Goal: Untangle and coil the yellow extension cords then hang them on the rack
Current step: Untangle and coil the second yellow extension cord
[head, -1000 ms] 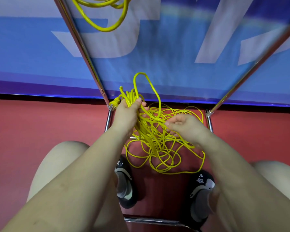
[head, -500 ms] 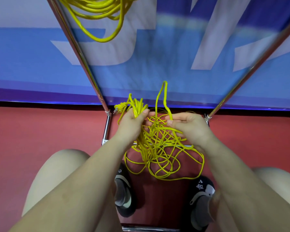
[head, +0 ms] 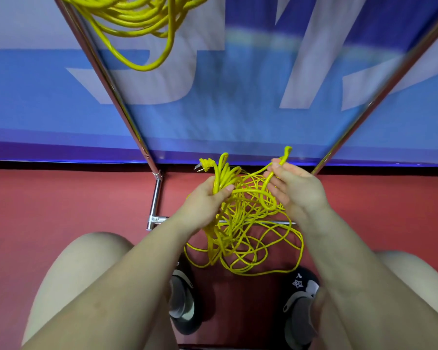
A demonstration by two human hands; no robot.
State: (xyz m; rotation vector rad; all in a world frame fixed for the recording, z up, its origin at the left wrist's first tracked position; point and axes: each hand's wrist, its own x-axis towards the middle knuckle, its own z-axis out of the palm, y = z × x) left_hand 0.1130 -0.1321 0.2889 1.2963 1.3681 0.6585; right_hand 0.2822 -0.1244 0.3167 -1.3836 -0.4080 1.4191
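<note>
A tangled yellow extension cord (head: 243, 238) hangs in a loose mass between my hands, over the red floor. My left hand (head: 205, 200) grips a bunch of its gathered loops, and the cord's plug (head: 203, 164) sticks out above that hand. My right hand (head: 295, 188) pinches a single loop of the same cord and holds it up to the right. A coiled yellow cord (head: 137, 18) hangs from the rack at the top left. The rack's metal uprights (head: 106, 79) slant up on both sides.
The rack's base tubes (head: 156, 200) lie on the red floor (head: 61, 203) under the tangle. A blue and white banner (head: 238, 84) stands behind the rack. My knees and dark shoes (head: 185, 304) are below the cord.
My right hand has pulled a loop out of the tangle, up and to the right. My left hand's bundle has shifted so the plug now shows. The view has tilted up.
</note>
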